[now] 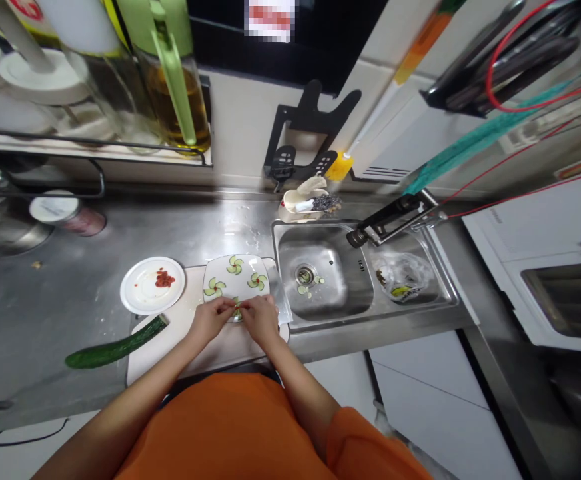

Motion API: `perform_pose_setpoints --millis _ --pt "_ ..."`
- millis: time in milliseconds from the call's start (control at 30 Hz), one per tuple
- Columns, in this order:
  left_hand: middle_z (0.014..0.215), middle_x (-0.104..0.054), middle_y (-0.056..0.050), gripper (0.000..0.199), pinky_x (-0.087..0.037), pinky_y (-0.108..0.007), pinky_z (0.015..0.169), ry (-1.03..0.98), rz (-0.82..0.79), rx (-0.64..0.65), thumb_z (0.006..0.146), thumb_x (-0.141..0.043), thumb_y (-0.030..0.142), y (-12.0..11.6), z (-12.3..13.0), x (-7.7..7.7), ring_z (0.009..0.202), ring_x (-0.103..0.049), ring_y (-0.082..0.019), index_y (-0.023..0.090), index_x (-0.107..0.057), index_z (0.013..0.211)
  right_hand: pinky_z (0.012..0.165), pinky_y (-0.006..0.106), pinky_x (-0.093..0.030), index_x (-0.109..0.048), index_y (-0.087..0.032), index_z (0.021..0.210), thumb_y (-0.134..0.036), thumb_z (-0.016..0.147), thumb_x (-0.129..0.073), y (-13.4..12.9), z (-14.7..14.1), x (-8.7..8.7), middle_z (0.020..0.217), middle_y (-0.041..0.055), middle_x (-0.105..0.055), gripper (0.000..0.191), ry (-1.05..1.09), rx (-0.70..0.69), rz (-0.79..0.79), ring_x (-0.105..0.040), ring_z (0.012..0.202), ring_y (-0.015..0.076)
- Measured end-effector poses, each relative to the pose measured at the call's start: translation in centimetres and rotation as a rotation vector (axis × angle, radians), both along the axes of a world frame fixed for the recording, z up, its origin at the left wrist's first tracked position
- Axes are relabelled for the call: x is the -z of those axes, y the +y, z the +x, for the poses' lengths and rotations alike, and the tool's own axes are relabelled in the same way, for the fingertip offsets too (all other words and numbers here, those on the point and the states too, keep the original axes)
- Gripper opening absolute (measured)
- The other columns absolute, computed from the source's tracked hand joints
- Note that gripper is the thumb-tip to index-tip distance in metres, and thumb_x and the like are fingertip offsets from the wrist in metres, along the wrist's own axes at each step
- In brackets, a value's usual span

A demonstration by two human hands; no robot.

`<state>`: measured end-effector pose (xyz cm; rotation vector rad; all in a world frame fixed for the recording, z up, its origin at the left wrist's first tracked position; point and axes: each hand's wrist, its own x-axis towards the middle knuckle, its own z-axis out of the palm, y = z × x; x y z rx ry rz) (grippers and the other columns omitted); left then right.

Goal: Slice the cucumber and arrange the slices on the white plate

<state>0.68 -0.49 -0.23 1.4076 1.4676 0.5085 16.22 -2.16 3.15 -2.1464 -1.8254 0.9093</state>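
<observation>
My left hand (214, 316) and my right hand (260, 317) meet over the near edge of a white square plate (243, 267), their fingertips pinched together. A tiny reddish bit seems to show between them, too small to name surely. Cucumber slices form pinwheel flowers with red centres on the plate: one at the left (214, 287), one at the back (234, 265), one at the right (257, 281). Another pinwheel lies partly hidden under my fingers. The plate rests on a pale cutting board (145, 357). Beside my right hand lies a broad metal blade (284, 308), its handle hidden.
A round white plate (143, 293) holding chopped red pieces (164, 278) stands left. A cucumber (115, 348) lies across the board's left edge. To the right is a double sink (330, 313) with cucumber scraps and a plastic bag (405, 273). A lidded jar (68, 212) stands back left.
</observation>
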Motion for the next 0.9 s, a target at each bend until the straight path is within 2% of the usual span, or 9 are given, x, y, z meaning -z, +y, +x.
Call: perform_pose_setpoints --millis 200,367,467,900 --pt "0.072 -0.072 0.001 0.025 -0.047 -0.024 0.061 0.043 0.024 0.04 0.076 -0.058 0.04 -0.2 -0.1 0.1 0.065 -0.064 -0.015 0.021 -0.07 0.087 0.07 0.029 -0.03 -0.071 -0.028 0.087 -0.03 0.085 -0.054 0.1 0.1 0.4 0.09 0.0019 -0.067 0.017 -0.003 -0.018 -0.015 -0.047 0.097 0.0209" --pt "0.081 -0.072 -0.002 0.022 -0.047 -0.025 0.07 0.114 0.226 0.165 0.08 -0.056 0.036 -0.1 -0.6 0.2 0.075 -0.064 -0.016 0.021 -0.072 0.084 0.069 0.029 -0.03 -0.071 -0.028 0.087 -0.029 0.085 -0.053 0.2 0.0 0.5 0.09 0.0022 -0.067 0.018 -0.024 -0.032 -0.023 -0.047 0.097 0.0212" --pt "0.078 -0.071 -0.003 0.021 -0.046 -0.026 0.073 0.154 0.301 0.242 0.082 -0.055 0.034 0.0 -0.6 0.2 0.078 -0.064 -0.017 0.022 -0.072 0.082 0.069 0.029 -0.03 -0.071 -0.028 0.085 -0.03 0.085 -0.053 0.2 0.0 0.7 0.089 0.002 -0.067 0.018 -0.034 -0.033 -0.018 -0.047 0.096 0.0212" --pt "0.081 -0.071 -0.005 0.02 -0.045 -0.027 0.074 0.281 0.308 0.304 0.082 -0.054 0.028 0.0 -0.3 0.1 0.08 -0.062 -0.018 0.022 -0.073 0.083 0.069 0.03 -0.029 -0.071 -0.03 0.086 -0.03 0.086 -0.053 0.1 -0.1 1.1 0.088 0.0024 -0.066 0.018 -0.057 -0.051 -0.008 -0.045 0.097 0.0224"
